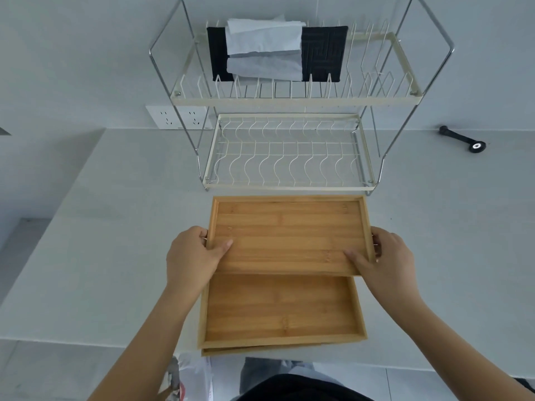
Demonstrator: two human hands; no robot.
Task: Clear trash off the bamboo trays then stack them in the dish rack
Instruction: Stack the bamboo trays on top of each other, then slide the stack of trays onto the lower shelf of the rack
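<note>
I hold an empty bamboo tray (289, 233) level above the counter, just in front of the two-tier wire dish rack (289, 157). My left hand (194, 256) grips its left edge with the thumb inside. My right hand (385, 259) grips the right edge the same way. Below it a second bamboo tray (280, 311) lies on the counter near the front edge, with a third tray's edge (260, 351) showing underneath. No trash lies on the trays. The rack's lower tier holds nothing.
The rack's upper tier carries a black cloth (324, 53) and folded grey paper (263, 50). A wall socket (176, 117) sits behind the rack's left leg. A black tool (463, 139) lies at the back right. A plastic bag (188, 377) hangs below the counter edge.
</note>
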